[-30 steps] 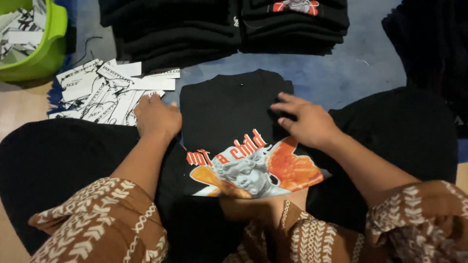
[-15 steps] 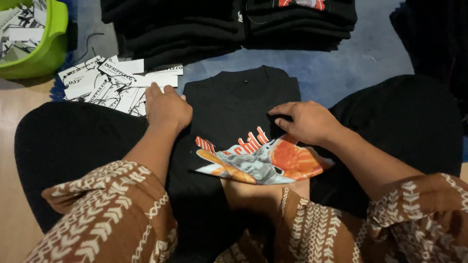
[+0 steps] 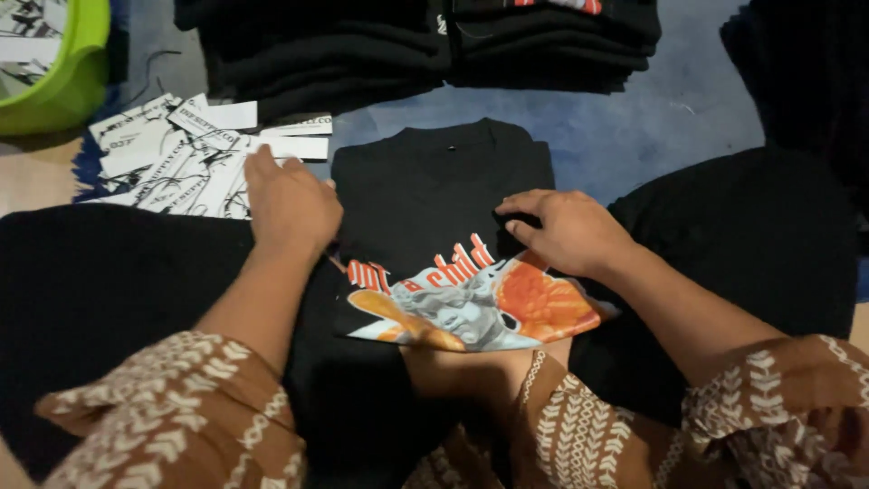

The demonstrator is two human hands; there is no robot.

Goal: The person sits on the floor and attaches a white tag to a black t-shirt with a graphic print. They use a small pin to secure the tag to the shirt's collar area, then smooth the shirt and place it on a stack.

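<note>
My left hand [image 3: 291,204] lies palm down with the fingers held together and pointing away from me; its forearm runs back bare toward my body, and the patterned brown sleeve is pushed up near the elbow. My right hand [image 3: 568,231] is also palm down; its fingers are slightly curled and point inward toward the left one, and the wrist angles back along a bare forearm into a matching sleeve.

A black T-shirt [image 3: 434,195], partly folded, lies flat, orange-and-grey print showing.
</note>
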